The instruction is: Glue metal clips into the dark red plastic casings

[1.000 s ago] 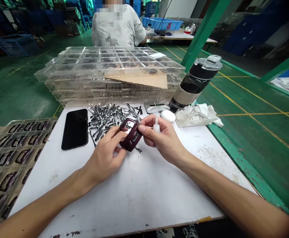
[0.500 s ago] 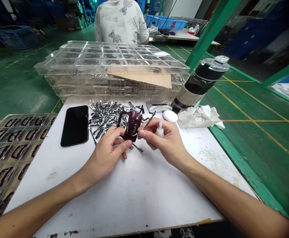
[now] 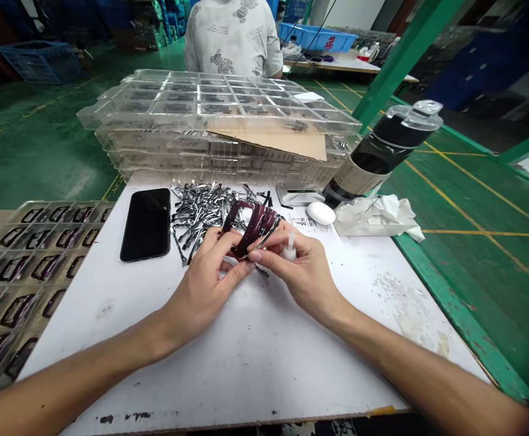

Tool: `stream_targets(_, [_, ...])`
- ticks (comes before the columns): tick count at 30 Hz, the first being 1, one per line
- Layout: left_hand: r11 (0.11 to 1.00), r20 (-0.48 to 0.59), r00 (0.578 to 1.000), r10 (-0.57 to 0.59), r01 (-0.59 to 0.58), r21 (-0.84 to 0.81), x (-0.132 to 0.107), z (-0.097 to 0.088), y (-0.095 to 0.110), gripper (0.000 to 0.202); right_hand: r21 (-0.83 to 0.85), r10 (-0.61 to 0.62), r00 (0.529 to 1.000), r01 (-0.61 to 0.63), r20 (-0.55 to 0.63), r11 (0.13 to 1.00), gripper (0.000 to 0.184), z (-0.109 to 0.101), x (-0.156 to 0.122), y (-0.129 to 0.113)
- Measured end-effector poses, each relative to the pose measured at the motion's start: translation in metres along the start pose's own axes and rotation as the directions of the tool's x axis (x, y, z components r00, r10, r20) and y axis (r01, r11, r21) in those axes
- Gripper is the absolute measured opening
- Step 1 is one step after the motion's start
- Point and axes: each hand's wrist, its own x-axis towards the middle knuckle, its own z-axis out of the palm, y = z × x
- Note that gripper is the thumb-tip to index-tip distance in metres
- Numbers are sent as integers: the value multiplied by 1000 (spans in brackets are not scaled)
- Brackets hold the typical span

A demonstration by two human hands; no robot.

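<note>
A glossy maroon plastic frame [image 3: 254,223] with a rectangular opening is tilted up above the white table. My left hand [image 3: 207,281] is closed on its lower left side, thumb along the bottom edge. Closed at the frame's right side, my right hand [image 3: 312,272] pinches a thin chrome-and-black strip [image 3: 271,233] against it. A small white dropper bottle [image 3: 289,251] with a narrow tip is also tucked in the right hand's fingers. Just behind the hands lies a heap of similar chrome-and-black strips [image 3: 200,209]. Fingers partly hide the frame's lower end.
A black phone [image 3: 146,224] lies left of the heap. Stacked clear compartment trays [image 3: 223,145] stand behind, with cardboard [image 3: 282,142]. At right are a bottle [image 3: 377,151], a white oval case [image 3: 321,213] and crumpled tissue [image 3: 377,218]. Trays of maroon frames [image 3: 23,266] sit left.
The frame has turned so its opening shows more. My right hand has brought the strip against the frame's right side, and my two thumbs are closer together. The view has shifted slightly left.
</note>
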Motion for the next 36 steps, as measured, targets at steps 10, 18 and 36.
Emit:
stream_targets(10, [994, -12, 999, 50, -49, 101, -2, -1, -1, 21, -91, -50, 996, 43, -77, 995, 15, 3, -5, -1])
stream_targets(18, [987, 9, 1000, 29, -30, 155, 0, 1, -2, 20, 124, 98, 989, -84, -110, 989, 18, -13, 12, -6])
stream_targets(36, [987, 102, 995, -9, -8, 163, -3, 1, 7, 20, 330, 306, 948, -317, 84, 889, 25, -21, 16, -8])
